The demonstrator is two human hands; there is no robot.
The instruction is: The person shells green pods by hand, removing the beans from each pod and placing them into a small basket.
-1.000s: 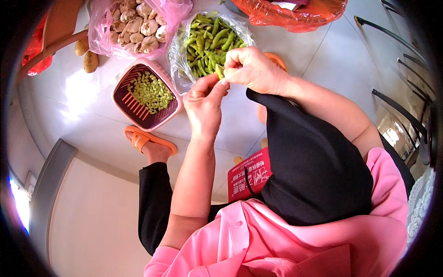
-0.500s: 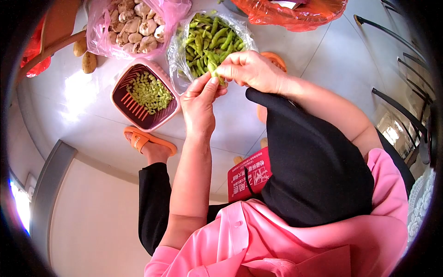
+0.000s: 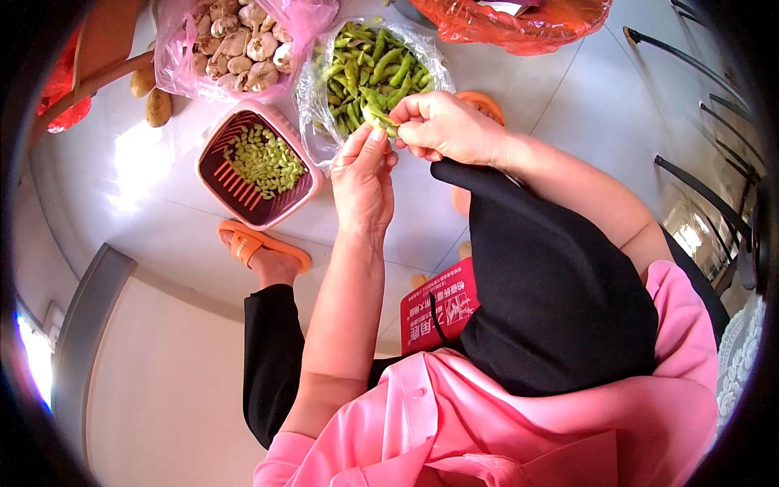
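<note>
Both hands meeting just below the clear plastic bag of green soybean pods (image 3: 369, 69). Right hand (image 3: 448, 127) curled nearly closed, fingers (image 3: 414, 109) pinching one end of a single green soybean pod (image 3: 380, 116). Left hand (image 3: 363, 183) reaching up, fingers (image 3: 367, 144) drawn together and touching the same pod from beneath; thumb side hidden behind the hand, so hard to tell how firmly gripped. Pod itself mostly covered by the fingertips, only a short green stretch showing.

Left of the bag, one pink slotted plastic basket (image 3: 213, 180) on the pale tiled floor (image 3: 154, 211), holding a heap of shelled green beans (image 3: 264, 160), too many to count. Up-left of the bag, one pink plastic bag of pale lumpy roots (image 3: 243, 40), cut off at the top edge. Up-right, one orange plastic bag (image 3: 519, 24), also cut off. Two orange sandals: one (image 3: 261, 247) below the basket, one (image 3: 484, 104) largely hidden behind the right hand.
</note>
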